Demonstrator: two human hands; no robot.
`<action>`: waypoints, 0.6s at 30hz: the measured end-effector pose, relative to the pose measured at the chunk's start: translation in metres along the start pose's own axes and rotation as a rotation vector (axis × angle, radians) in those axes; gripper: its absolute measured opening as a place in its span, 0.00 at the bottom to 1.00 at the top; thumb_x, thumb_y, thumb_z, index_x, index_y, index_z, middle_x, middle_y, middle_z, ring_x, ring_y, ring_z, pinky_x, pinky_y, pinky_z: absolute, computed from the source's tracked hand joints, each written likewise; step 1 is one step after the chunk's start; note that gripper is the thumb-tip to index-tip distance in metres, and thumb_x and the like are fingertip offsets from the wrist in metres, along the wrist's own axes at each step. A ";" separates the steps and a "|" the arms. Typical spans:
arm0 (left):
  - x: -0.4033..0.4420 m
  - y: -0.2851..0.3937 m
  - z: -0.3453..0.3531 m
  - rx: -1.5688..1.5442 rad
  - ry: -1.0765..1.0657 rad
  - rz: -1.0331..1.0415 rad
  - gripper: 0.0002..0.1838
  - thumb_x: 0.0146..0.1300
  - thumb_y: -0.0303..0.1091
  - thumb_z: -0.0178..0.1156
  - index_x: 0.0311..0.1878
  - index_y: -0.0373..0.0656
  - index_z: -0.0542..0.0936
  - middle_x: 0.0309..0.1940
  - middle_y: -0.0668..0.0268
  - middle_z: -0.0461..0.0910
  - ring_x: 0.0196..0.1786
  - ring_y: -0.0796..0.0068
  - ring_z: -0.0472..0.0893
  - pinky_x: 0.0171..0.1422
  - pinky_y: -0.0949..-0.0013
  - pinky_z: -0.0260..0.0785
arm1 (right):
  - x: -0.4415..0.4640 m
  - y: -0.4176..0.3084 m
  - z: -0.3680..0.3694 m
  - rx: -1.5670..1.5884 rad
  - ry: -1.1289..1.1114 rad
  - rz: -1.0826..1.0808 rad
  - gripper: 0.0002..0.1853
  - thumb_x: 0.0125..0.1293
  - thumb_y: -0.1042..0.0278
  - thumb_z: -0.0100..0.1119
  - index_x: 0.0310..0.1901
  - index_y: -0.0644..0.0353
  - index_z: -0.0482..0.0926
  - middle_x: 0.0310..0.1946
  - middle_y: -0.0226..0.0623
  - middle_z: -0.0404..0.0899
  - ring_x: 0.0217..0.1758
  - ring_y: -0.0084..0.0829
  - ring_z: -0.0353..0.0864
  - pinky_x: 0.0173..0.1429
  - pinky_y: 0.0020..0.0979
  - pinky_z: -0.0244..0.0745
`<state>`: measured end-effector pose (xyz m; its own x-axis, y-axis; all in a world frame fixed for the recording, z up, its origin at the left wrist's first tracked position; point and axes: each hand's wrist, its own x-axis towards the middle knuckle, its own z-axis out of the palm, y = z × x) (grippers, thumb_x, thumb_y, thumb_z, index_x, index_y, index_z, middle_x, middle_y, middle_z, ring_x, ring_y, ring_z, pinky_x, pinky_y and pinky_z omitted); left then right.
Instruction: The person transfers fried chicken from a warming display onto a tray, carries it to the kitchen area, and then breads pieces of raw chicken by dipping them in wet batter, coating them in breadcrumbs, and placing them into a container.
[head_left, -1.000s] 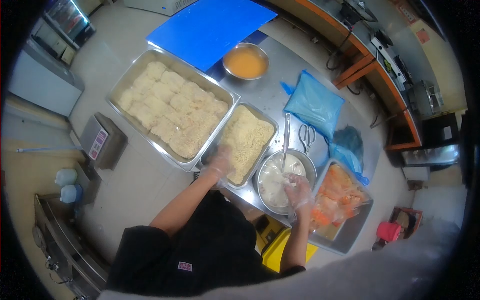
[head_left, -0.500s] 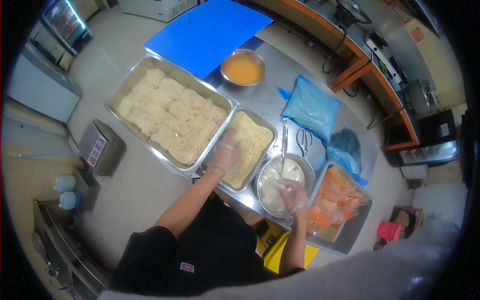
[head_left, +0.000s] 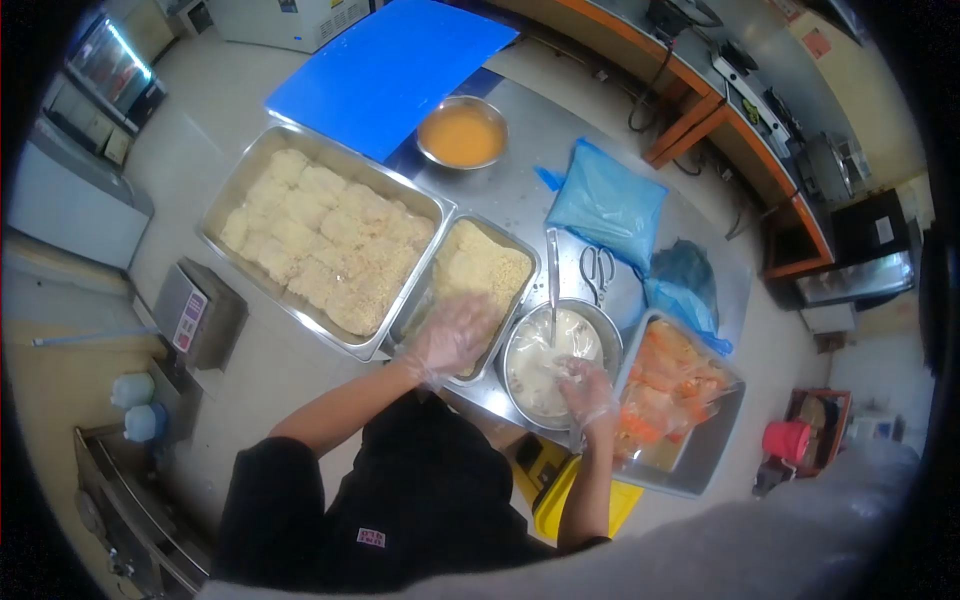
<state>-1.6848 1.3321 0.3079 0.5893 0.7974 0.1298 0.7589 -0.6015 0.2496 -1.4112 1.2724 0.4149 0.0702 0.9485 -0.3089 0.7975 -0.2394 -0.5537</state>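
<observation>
In a clear plastic glove, my left hand [head_left: 458,335] lies flat with fingers stretched over the near part of a metal tray of breadcrumbs [head_left: 480,262]. My gloved right hand [head_left: 590,393] dips its curled fingers into white batter [head_left: 545,385] at the right side of a steel bowl [head_left: 612,342]; what they hold, if anything, is hidden. A long metal handle [head_left: 554,275] leans out of that bowl. Left of the crumbs, a large steel pan [head_left: 222,238] holds crumb-coated flat pieces [head_left: 335,235] in rows.
A grey tub [head_left: 705,465] with orange-pink raw pieces [head_left: 670,370] stands at the right. Beyond are scissors [head_left: 598,270], blue bags [head_left: 610,200], a bowl of orange liquid [head_left: 463,135] and a blue board [head_left: 390,70]. A scale [head_left: 200,310] stands left of the table.
My left hand has moved toward me and rightward within the crumb tray, now lying flatter. My right hand stays in the batter bowl. The whole view has shifted slightly.
</observation>
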 end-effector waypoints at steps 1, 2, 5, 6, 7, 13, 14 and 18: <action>-0.007 0.002 0.008 -0.043 -0.055 0.060 0.36 0.66 0.53 0.57 0.71 0.43 0.68 0.73 0.54 0.65 0.73 0.56 0.65 0.77 0.55 0.56 | -0.003 -0.001 -0.001 -0.006 0.010 0.012 0.21 0.59 0.58 0.67 0.53 0.56 0.82 0.52 0.49 0.81 0.58 0.48 0.79 0.63 0.40 0.72; -0.013 0.006 0.013 -0.058 -0.080 0.053 0.33 0.64 0.49 0.57 0.69 0.43 0.70 0.69 0.55 0.68 0.70 0.56 0.69 0.73 0.55 0.60 | -0.007 0.000 -0.001 -0.018 0.013 0.021 0.22 0.59 0.57 0.67 0.53 0.56 0.82 0.53 0.49 0.80 0.58 0.48 0.78 0.63 0.40 0.71; -0.011 0.008 0.016 -0.079 -0.213 -0.008 0.27 0.62 0.41 0.58 0.65 0.44 0.74 0.61 0.55 0.75 0.62 0.56 0.75 0.66 0.55 0.69 | 0.000 0.025 0.015 -0.016 -0.021 0.019 0.23 0.60 0.54 0.66 0.54 0.56 0.81 0.55 0.49 0.79 0.59 0.49 0.78 0.64 0.40 0.70; -0.006 0.010 0.003 -0.081 -0.311 -0.057 0.27 0.63 0.40 0.58 0.65 0.44 0.74 0.60 0.55 0.76 0.61 0.56 0.76 0.65 0.55 0.70 | -0.003 0.020 0.015 -0.028 -0.035 0.047 0.23 0.60 0.54 0.66 0.54 0.56 0.81 0.55 0.50 0.79 0.59 0.49 0.78 0.64 0.40 0.70; -0.003 0.009 -0.004 -0.081 -0.403 -0.109 0.26 0.63 0.40 0.58 0.65 0.44 0.74 0.59 0.55 0.76 0.61 0.56 0.76 0.64 0.55 0.70 | -0.003 0.013 0.013 -0.042 -0.047 0.068 0.23 0.60 0.53 0.66 0.54 0.56 0.81 0.55 0.50 0.79 0.59 0.49 0.77 0.65 0.40 0.70; 0.002 -0.031 0.052 -0.811 -0.088 -0.424 0.18 0.67 0.42 0.55 0.57 0.46 0.77 0.52 0.55 0.76 0.56 0.54 0.76 0.60 0.56 0.69 | 0.000 0.015 0.017 -0.027 -0.023 0.036 0.23 0.60 0.52 0.66 0.54 0.56 0.81 0.54 0.51 0.79 0.58 0.50 0.77 0.64 0.41 0.70; 0.007 -0.037 0.056 -0.872 0.009 -0.406 0.18 0.68 0.42 0.54 0.57 0.46 0.76 0.53 0.54 0.75 0.57 0.53 0.75 0.61 0.57 0.67 | 0.000 0.016 0.018 -0.002 -0.025 0.027 0.23 0.60 0.53 0.66 0.54 0.56 0.81 0.54 0.51 0.79 0.58 0.50 0.78 0.64 0.41 0.70; 0.021 -0.041 0.061 -0.613 0.199 -0.252 0.29 0.74 0.44 0.46 0.73 0.42 0.58 0.73 0.53 0.57 0.74 0.58 0.60 0.79 0.56 0.48 | -0.003 0.007 0.013 0.028 -0.020 0.028 0.22 0.60 0.55 0.67 0.54 0.56 0.81 0.52 0.51 0.79 0.58 0.50 0.78 0.64 0.41 0.70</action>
<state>-1.6871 1.3708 0.2417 0.3088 0.9384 0.1553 0.5382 -0.3070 0.7849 -1.4142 1.2649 0.4020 0.0805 0.9371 -0.3396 0.7783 -0.2719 -0.5660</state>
